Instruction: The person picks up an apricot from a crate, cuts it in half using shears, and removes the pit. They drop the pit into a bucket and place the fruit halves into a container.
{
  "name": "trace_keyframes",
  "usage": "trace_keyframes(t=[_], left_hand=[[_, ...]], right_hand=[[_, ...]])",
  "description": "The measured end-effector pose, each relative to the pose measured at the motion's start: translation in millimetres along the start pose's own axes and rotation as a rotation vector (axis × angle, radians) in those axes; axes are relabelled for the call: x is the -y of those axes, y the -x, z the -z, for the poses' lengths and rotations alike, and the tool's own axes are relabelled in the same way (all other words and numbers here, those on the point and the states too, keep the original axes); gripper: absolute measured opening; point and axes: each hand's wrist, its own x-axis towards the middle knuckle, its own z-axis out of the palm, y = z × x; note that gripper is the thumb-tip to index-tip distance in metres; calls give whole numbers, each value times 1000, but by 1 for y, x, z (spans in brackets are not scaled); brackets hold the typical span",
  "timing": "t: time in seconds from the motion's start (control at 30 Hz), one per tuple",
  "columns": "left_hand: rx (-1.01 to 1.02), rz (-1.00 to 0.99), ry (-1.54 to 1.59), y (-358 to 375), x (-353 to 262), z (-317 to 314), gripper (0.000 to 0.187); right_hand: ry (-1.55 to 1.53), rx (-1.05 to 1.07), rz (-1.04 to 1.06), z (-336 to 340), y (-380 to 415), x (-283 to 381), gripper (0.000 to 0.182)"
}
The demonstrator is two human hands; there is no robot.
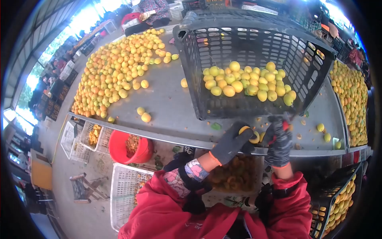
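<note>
My dark-grey-gloved left grip [230, 144] reaches forward, fingers closed around a round yellow fruit [254, 138]; my striped-gloved right grip [278, 141] curls beside it, holding what, I cannot tell.

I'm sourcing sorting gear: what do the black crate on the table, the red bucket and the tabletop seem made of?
Black crate: likely plastic, dull, with moulded-looking slots. Red bucket: probably plastic, smooth and evenly coloured. Tabletop: perhaps sheet metal, smooth grey with a thin edge, though coated board is possible.
</note>
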Motion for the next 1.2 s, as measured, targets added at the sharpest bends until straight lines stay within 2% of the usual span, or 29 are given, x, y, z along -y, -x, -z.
trace_keyframes(t=[0.03, 0.1, 0.2, 0.23, 0.37, 0.43, 0.57, 0.63, 0.77, 0.9, 0.97, 1.03, 1.13, 1.2], left_hand=[[35, 172, 228, 2, -2, -3, 30], [130, 187, 258, -4, 7, -7, 36], [190, 278, 348, -9, 20, -14, 42], [191, 312, 381, -11, 22, -15, 44], [253, 217, 266, -11, 31, -19, 43], [261, 239, 314, -6, 24, -24, 40], [125, 298, 207, 0, 6, -36, 37], [137, 251, 128, 3, 7, -37, 38], [145, 320, 306, -1, 26, -34, 43], [88, 368, 305, 1, 22, -36, 45], [74, 399, 319, 2, 16, -39, 45], [74, 420, 355, 2, 12, -39, 46], [115, 521, 504, -1, 16, -38, 46], [131, 584, 574, -5, 21, -36, 46]], right_hand=[[-77, -1, 50, -6, -1, 11, 18], [-218, -61, 70, -26, 4, 37, 14], [-555, 187, 65, -12, -1, 28, 18], [-584, 187, 64, -15, -1, 27, 22], [-519, -5, 155, -23, 0, 23, 26], [-533, 52, 119, -19, 0, 20, 26], [-532, 145, 118, -14, -1, 14, 25], [-430, 118, 133, -15, 1, 13, 25], [-391, 63, 73, -16, 3, 6, 23], [-673, 230, 6, -10, -4, 0, 14], [-397, 153, 134, -15, -1, -2, 16], [-264, 114, 185, -17, 1, -3, 19], [-389, 125, 101, -15, 0, -3, 23], [-622, 147, -25, -12, -1, -5, 25]])
